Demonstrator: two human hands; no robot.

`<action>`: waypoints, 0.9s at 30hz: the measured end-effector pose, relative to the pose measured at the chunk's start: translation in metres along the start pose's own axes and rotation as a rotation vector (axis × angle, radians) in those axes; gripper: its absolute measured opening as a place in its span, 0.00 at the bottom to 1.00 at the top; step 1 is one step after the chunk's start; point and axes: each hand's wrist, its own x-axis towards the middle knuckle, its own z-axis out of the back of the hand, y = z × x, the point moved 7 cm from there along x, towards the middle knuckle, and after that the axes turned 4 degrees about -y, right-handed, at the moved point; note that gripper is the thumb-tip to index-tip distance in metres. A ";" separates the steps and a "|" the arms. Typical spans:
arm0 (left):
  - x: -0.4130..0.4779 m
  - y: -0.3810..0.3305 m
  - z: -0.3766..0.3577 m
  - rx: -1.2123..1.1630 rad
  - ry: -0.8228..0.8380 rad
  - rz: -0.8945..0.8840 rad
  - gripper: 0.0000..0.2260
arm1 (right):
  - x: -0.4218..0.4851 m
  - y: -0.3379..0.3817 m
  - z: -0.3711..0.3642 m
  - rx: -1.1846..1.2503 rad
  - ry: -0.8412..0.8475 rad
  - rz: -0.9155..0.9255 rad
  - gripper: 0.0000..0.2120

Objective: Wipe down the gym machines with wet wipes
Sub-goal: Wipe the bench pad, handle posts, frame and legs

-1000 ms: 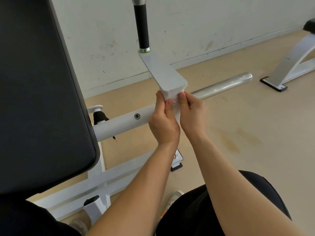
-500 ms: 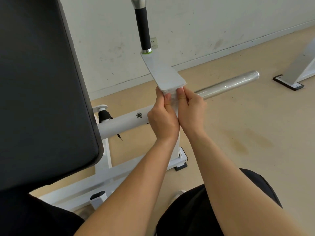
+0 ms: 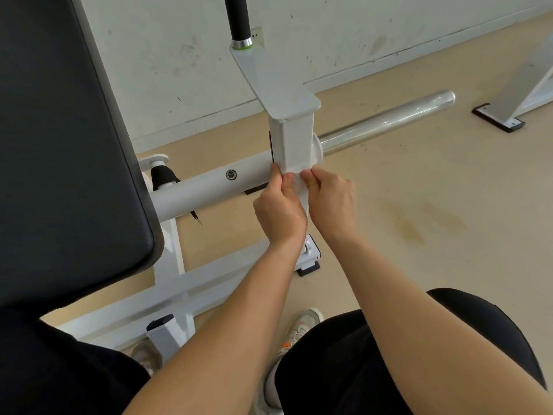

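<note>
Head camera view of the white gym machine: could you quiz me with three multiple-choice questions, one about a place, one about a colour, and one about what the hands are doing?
1. Where is the thin white wet wipe?
A. On the beige floor
B. Against the white square metal post, where it crosses the white round tube
C. On the black padded cushion

2. What colour is the rubber handle grip above that post?
A. Black
B. Red
C. Yellow

3. What are the left hand and right hand doing?
A. Hanging idle
B. Lying flat on the floor
C. Both pinching the wipe

Answers: B, the wipe is pressed to the post at tube level; A, the grip is plainly black; C, the thumb and fingers of each hand close on the wipe.
</note>
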 end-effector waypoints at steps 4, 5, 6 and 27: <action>0.011 -0.023 0.008 -0.103 -0.048 -0.053 0.17 | 0.011 0.025 0.019 0.143 -0.093 0.070 0.19; 0.012 -0.026 0.008 -0.121 -0.059 -0.056 0.17 | 0.013 0.029 0.020 0.160 -0.097 0.073 0.18; 0.013 -0.027 0.007 -0.120 -0.061 -0.056 0.17 | 0.013 0.029 0.019 0.164 -0.089 0.062 0.18; -0.017 0.079 -0.034 -0.006 0.058 0.087 0.16 | -0.016 -0.066 -0.051 0.129 0.137 -0.106 0.21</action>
